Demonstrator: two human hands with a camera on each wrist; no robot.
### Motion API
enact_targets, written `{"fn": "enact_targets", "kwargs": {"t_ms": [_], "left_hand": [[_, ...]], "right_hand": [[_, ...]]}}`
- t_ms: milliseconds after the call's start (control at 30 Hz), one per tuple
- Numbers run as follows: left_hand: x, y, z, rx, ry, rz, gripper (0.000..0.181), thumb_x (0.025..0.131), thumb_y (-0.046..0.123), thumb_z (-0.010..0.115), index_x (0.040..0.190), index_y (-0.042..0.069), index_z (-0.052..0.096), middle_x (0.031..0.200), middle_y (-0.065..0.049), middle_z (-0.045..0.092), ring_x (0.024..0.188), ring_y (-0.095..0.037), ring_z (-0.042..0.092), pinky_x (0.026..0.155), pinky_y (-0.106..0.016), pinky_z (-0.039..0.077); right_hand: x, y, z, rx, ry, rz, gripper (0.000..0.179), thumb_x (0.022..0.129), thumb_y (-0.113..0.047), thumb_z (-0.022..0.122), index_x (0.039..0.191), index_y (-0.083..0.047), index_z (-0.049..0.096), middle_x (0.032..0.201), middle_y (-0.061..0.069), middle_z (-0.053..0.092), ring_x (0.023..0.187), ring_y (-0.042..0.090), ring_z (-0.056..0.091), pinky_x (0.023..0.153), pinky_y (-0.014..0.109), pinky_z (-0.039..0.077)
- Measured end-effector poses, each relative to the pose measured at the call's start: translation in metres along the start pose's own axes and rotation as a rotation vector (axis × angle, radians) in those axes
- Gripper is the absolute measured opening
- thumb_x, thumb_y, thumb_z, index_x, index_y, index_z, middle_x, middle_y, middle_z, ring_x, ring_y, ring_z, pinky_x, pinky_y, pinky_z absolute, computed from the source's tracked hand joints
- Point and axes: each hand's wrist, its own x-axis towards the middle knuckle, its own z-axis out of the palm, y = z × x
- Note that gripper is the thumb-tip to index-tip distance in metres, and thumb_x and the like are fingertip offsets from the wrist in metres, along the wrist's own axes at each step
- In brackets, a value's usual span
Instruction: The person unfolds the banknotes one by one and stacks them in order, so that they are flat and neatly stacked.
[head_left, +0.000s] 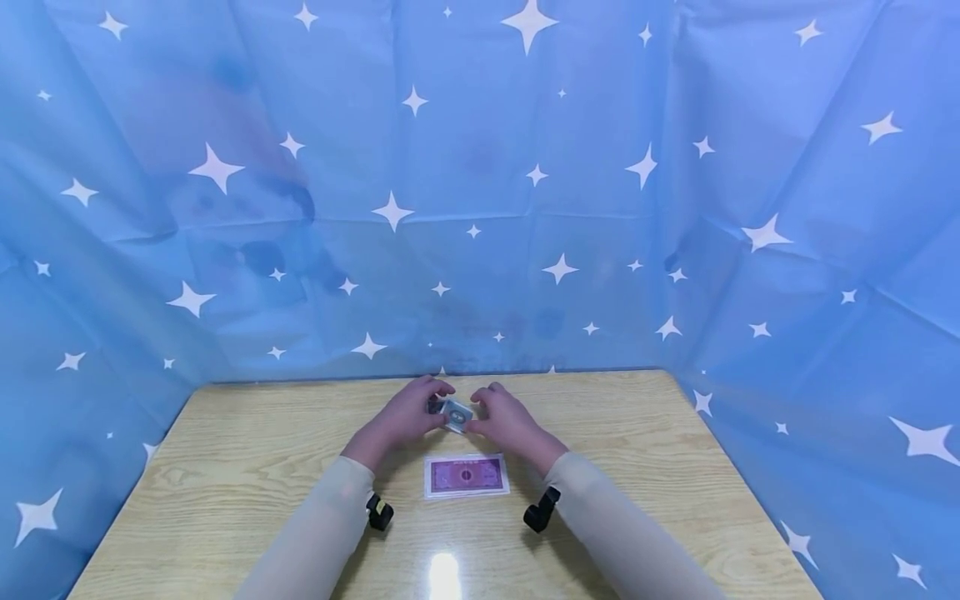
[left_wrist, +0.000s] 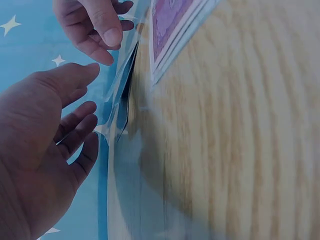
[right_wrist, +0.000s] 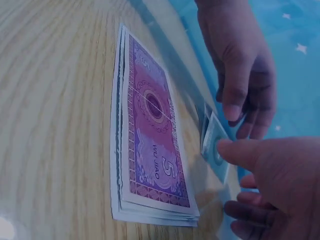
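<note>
A small grey-green printed paper piece with a round emblem lies tilted near the table's back edge, between the two hands. Seen nearly edge-on in the left wrist view, it looks thin and dark, with clear film along it. My left hand is at its left end, fingers loosely bent and apart from it in the left wrist view. My right hand is at its right side. The right thumb overlaps the paper piece in the right wrist view; whether they touch is unclear. A stack of purple-red banknotes marked "5 WU JIAO" lies nearer me.
The wooden table has a light grain and a bright glare spot near its front. A blue curtain with white stars hangs behind the table and along both sides. Black wrist cameras sit on both forearms.
</note>
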Motion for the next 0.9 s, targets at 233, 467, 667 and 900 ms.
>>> {"fn": "enact_targets", "kwargs": {"t_ms": [233, 467, 667, 900], "left_hand": [[0.003, -0.006, 0.003, 0.059, -0.033, 0.016, 0.052, 0.096, 0.016, 0.087, 0.144, 0.009, 0.069, 0.144, -0.014, 0.061, 0.136, -0.036, 0.059, 0.12, -0.055, 0.045], [0.001, -0.009, 0.007, 0.125, -0.046, -0.01, 0.05, 0.096, 0.02, 0.087, 0.143, 0.011, 0.071, 0.139, -0.014, 0.058, 0.13, -0.035, 0.059, 0.115, -0.055, 0.05], [0.001, -0.009, 0.009, 0.137, -0.034, 0.003, 0.046, 0.095, 0.02, 0.088, 0.138, 0.011, 0.074, 0.136, -0.014, 0.058, 0.126, -0.034, 0.059, 0.111, -0.053, 0.052], [0.0, -0.008, 0.011, 0.132, 0.023, 0.03, 0.042, 0.092, 0.016, 0.089, 0.13, 0.01, 0.075, 0.132, -0.011, 0.063, 0.126, -0.034, 0.06, 0.113, -0.052, 0.051]], "right_hand": [[0.005, -0.003, 0.007, -0.054, -0.011, -0.002, 0.054, 0.094, -0.031, 0.09, 0.136, -0.002, 0.073, 0.112, 0.006, 0.059, 0.09, 0.018, 0.061, 0.084, 0.039, 0.057], [0.006, -0.008, 0.009, -0.096, -0.014, -0.016, 0.042, 0.095, -0.028, 0.09, 0.127, -0.004, 0.076, 0.106, 0.002, 0.058, 0.088, 0.016, 0.058, 0.082, 0.037, 0.057], [0.007, -0.007, 0.01, -0.037, -0.013, -0.02, 0.041, 0.092, -0.02, 0.092, 0.125, -0.005, 0.073, 0.108, 0.003, 0.059, 0.089, 0.016, 0.06, 0.081, 0.037, 0.057], [0.008, -0.005, 0.013, 0.084, 0.023, -0.001, 0.032, 0.095, -0.012, 0.089, 0.12, -0.011, 0.069, 0.107, 0.002, 0.064, 0.093, 0.017, 0.064, 0.082, 0.039, 0.058]]}}
